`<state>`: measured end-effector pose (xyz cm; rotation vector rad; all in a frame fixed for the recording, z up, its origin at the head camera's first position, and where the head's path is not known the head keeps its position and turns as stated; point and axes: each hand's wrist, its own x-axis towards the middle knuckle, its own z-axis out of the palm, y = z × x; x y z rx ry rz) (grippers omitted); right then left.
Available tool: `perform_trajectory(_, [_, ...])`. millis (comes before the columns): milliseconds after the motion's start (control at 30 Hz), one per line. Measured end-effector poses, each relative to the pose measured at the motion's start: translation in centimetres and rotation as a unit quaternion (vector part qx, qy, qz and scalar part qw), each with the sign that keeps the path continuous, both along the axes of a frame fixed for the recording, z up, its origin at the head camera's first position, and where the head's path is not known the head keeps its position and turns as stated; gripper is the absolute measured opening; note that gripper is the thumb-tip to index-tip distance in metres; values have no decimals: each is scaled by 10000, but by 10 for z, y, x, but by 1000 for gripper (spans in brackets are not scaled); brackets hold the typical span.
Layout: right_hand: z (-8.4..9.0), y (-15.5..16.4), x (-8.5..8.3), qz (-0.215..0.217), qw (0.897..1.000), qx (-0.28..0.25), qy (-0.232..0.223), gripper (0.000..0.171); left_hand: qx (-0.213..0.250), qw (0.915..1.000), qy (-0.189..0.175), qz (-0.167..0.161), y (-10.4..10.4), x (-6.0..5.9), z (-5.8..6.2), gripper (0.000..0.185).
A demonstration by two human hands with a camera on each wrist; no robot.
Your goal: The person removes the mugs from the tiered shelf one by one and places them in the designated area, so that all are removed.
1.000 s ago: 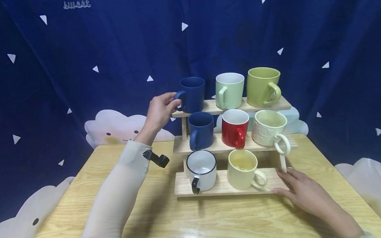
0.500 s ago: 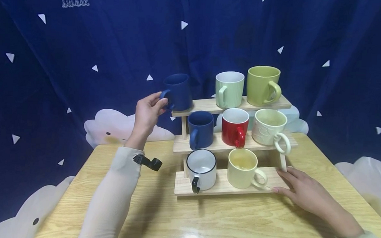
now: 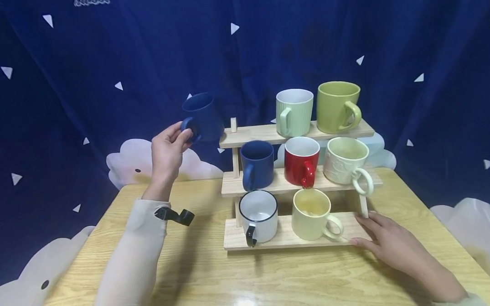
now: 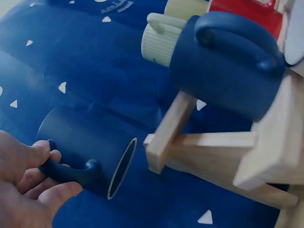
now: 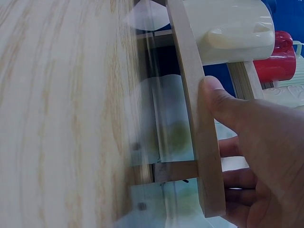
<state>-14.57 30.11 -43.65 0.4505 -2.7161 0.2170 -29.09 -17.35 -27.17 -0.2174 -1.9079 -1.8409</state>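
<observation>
My left hand pinches the handle of a dark blue mug, held in the air just left of the top tier of a three-tier wooden rack. The left wrist view shows this mug apart from the rack, thumb and fingers on its handle. At the right end of the bottom tier, my right hand grips the rack. Its thumb lies on the board in the right wrist view, with the other fingers curled at the board's far side.
On top stand a pale green mug and an olive mug. The middle tier bears a blue mug, a red mug and a cream mug. A white mug and a yellow mug stand below.
My left hand has carried the dark blue mug leftward off the top tier, baring that tier's left end. The right hand stays at the rack.
</observation>
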Motion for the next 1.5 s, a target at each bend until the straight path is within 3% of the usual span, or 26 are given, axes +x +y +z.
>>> perform_trajectory(400, [1,-1,0,-28,10000,-1,-96,70,220,9976,136,635,-19,6,-35,31])
perform_trajectory(567, [2,-1,0,-76,9999,18,-128,71,68,9974,103,713,-24,10,-53,31])
perform_trajectory(800, [3,0,-1,-38,10000,-8,-90,70,239,9971,-21,719,-26,9,-86,33])
perform_trajectory(1133, [0,1,-2,-34,10000,11,-82,70,-71,9948,-302,969,-27,6,-128,29])
perform_trajectory(1500, [0,1,0,-18,10000,-38,-72,70,-493,9901,-654,1138,-28,4,-157,28])
